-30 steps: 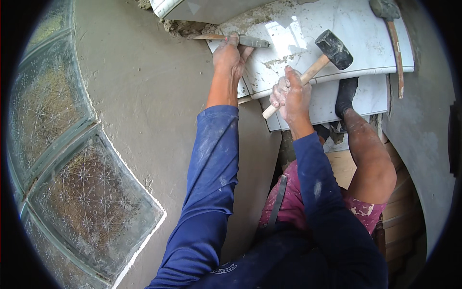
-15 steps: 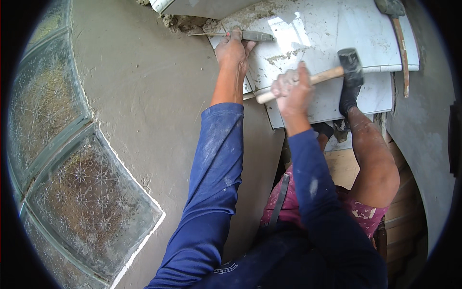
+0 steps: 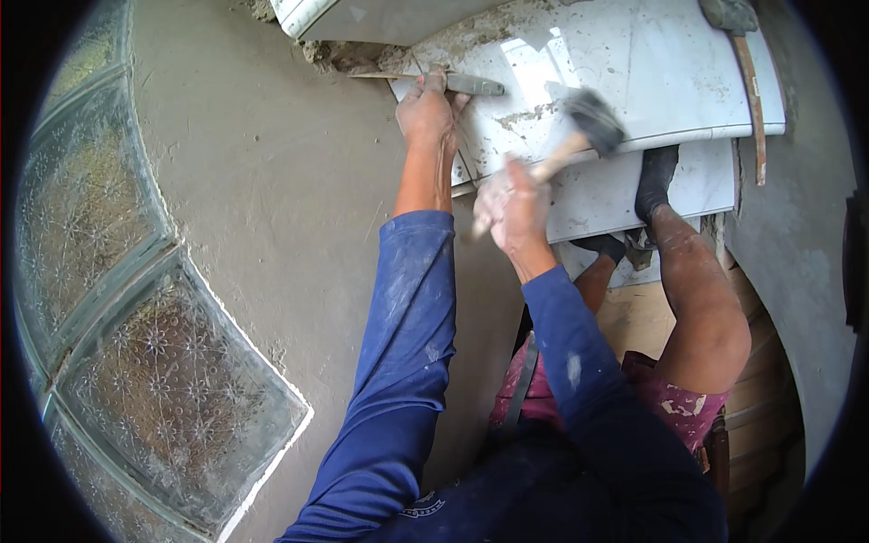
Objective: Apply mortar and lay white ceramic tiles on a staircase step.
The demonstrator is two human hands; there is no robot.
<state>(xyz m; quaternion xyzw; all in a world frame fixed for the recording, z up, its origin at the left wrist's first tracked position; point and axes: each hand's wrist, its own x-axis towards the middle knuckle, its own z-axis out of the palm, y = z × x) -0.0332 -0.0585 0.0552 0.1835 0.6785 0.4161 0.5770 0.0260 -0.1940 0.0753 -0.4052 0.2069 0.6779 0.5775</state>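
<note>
My left hand (image 3: 427, 116) is closed round a thin chisel-like tool (image 3: 477, 85) with a grey handle. The tool lies nearly level, its narrow end pointing left to the crumbly mortar (image 3: 339, 56) where the wall meets the white tiled step (image 3: 674, 77). Lower and to the right, my right hand (image 3: 513, 208) grips the wooden handle of a hammer (image 3: 559, 156). The black hammer head is blurred by motion and hangs over the step, apart from the tool's grey end.
Another hammer (image 3: 749, 90) with a wooden handle lies along the step's right side. Grey plaster (image 3: 272, 163) covers the left wall, beside patterned glass blocks (image 3: 172, 389). Mortar bits litter the tiles. My dark-socked foot (image 3: 656, 181) is by the lower tiled step (image 3: 593, 199).
The hammer and my right hand have swung left and a little down, bringing the head nearer the tool. My left hand and the tool have shifted slightly left and down.
</note>
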